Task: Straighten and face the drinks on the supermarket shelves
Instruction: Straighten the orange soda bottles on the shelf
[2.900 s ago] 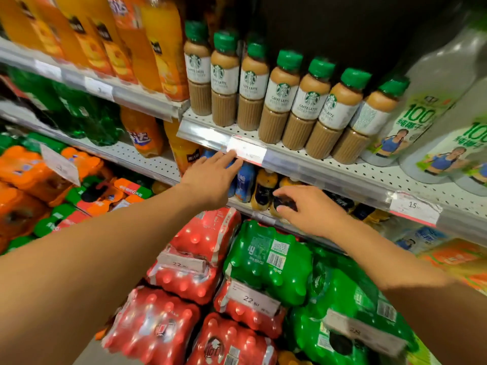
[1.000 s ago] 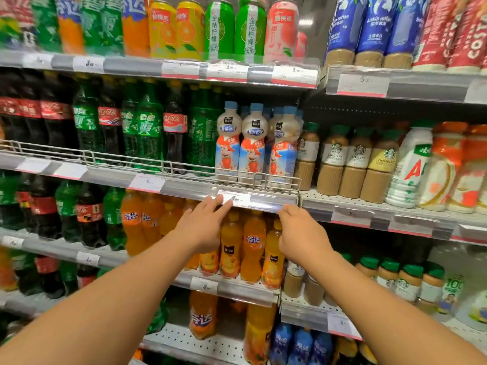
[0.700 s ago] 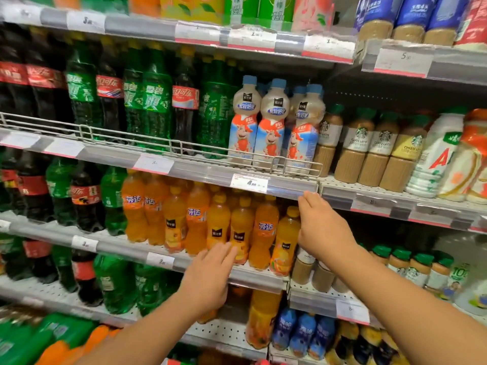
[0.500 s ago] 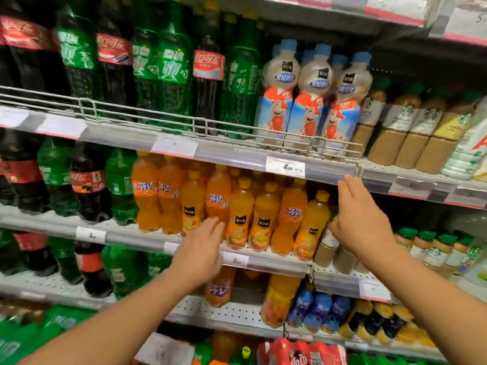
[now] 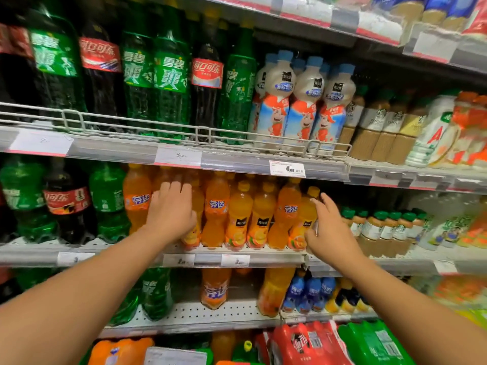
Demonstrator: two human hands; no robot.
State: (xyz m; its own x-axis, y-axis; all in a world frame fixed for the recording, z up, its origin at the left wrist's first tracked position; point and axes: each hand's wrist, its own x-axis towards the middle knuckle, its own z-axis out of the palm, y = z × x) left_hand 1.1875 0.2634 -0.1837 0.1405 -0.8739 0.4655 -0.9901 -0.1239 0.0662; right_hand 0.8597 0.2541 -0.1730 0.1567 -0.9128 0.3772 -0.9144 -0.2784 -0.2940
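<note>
I bracket the orange bottles [image 5: 238, 214] mid-frame, left hand [image 5: 171, 210] and right hand [image 5: 328, 227] spread flat, to square the row.

An orange plastic soda bottle [image 5: 196, 206] is largely hidden by the left hand [image 5: 170, 214]; pale bottles at three o'clock [image 5: 448, 227] are blurred.

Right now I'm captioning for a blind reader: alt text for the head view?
Two bare hands reach into a row of orange drink bottles on a supermarket shelf, the left hand on bottles at its left part, the right hand at its right end.
</note>
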